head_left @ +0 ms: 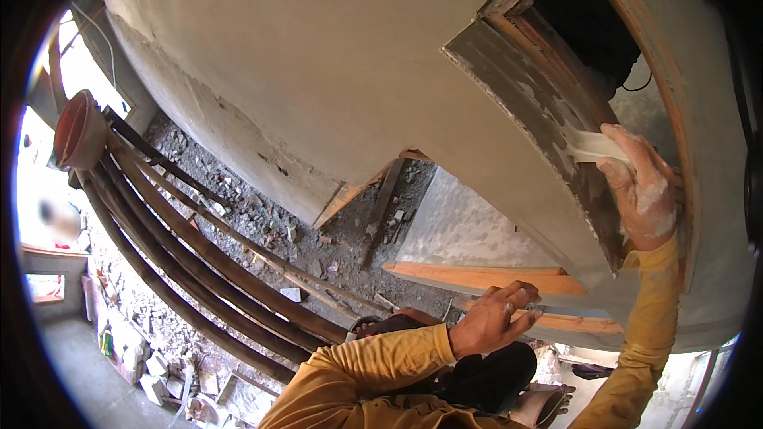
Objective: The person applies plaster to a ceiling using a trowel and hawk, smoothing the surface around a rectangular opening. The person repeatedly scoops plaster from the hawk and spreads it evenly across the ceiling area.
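My right hand (640, 187), dusted with pale powder, grips a white scraper-like piece (594, 145). Its thin edge lies against the damp grey plaster strip (534, 83) beside the wall opening. That strip has a rough, ragged outer edge and shiny wet patches. Wood framing (636, 16) lines the opening, and the inside is dark. Lower down, my left hand (494, 319) hangs in front of my body with its fingers loosely bent and apart, and I see nothing in it. Both arms wear yellow sleeves.
Several long poles (214, 270) form a platform at the left, with a reddish-brown bowl (82, 131) at their far end. Rubble (278, 230) covers the ground below. A smooth plastered wall (318, 56) fills the upper part. Wooden edging (485, 276) borders the lower opening.
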### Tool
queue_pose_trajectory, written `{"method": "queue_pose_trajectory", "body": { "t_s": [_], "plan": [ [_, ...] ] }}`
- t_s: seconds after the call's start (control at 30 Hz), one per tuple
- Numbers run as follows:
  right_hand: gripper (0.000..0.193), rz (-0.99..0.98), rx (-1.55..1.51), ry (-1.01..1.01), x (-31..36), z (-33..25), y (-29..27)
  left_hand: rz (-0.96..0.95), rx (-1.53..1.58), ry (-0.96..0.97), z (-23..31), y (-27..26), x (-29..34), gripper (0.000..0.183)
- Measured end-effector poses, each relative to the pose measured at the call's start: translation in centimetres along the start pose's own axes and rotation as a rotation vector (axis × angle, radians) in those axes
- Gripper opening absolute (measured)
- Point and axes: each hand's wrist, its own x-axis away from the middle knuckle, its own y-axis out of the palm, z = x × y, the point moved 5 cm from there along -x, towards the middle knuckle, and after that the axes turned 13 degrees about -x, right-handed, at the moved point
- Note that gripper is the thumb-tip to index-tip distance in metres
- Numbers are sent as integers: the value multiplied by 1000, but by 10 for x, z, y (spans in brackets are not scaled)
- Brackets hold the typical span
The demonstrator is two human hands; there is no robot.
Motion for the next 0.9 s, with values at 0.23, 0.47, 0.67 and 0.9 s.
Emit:
{"method": "queue_pose_trajectory", "body": {
  "t_s": [0.23,0.47,0.67,0.9],
  "plan": [
    [34,5,-42,120,-1,0,-3,19,-5,-10,-6,4,1,25],
    [31,-16,7,57,27,-8,-24,36,-35,14,-1,1,1,24],
    [32,0,0,9,7,-11,-10,3,-29,14,4,7,1,24],
    [35,-43,-34,65,1,0,-1,18,-26,8,4,3,1,21]
  ]
}}
